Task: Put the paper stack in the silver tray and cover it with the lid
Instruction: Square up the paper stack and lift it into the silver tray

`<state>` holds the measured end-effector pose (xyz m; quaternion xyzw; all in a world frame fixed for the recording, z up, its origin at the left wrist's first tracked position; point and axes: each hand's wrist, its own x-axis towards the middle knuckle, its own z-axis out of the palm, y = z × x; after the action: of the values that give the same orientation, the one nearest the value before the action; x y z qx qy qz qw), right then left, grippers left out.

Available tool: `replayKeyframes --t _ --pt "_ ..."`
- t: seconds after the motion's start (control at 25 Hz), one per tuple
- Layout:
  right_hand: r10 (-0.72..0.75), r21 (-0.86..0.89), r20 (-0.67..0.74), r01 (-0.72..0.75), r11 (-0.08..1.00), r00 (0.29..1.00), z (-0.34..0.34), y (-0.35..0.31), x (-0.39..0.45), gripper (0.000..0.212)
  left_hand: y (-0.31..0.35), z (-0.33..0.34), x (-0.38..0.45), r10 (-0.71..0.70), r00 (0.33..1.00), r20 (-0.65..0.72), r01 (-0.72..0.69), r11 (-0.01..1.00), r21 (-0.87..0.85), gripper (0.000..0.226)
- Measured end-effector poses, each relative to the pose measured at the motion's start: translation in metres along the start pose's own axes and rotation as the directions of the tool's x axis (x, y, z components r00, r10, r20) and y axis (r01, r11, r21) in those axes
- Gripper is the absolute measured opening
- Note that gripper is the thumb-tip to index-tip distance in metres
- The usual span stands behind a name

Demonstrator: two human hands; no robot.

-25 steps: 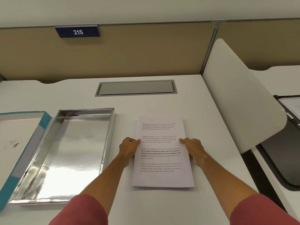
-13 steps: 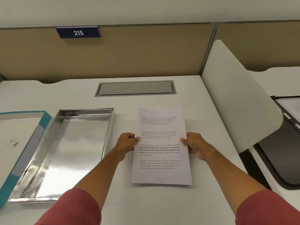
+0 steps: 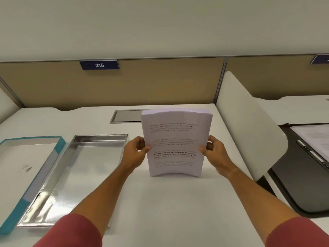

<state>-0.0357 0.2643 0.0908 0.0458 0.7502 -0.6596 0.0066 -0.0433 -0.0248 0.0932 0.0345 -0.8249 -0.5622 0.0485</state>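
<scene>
Both hands, left (image 3: 136,152) and right (image 3: 214,153), pinch the side edges of the bowed white printed paper stack (image 3: 176,141), upright near the counter's (image 3: 169,202) middle; loose sheets could fan and catch the rectangular silver tray's (image 3: 58,191) rim.

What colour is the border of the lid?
Teal, around the lid; the head view shows it, left of the tray.

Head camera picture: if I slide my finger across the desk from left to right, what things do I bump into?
Teal-edged lid → silver tray → left hand → paper stack → right hand → white divider panel → black folder.
</scene>
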Motion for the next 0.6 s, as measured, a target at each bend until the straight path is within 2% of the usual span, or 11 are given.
replayKeyframes --t 0.24,0.6 --pt "-0.061 -0.082 0.010 0.062 0.995 0.998 -0.002 -0.009 -0.002 0.030 0.008 0.002 -0.001 0.049 0.999 -0.016 -0.048 0.997 0.055 0.019" --pt "-0.014 -0.090 0.043 0.017 0.996 0.999 -0.014 -0.001 -0.004 0.025 0.000 0.005 -0.006 -0.005 1.000 -0.012 0.005 1.000 0.026 0.018"
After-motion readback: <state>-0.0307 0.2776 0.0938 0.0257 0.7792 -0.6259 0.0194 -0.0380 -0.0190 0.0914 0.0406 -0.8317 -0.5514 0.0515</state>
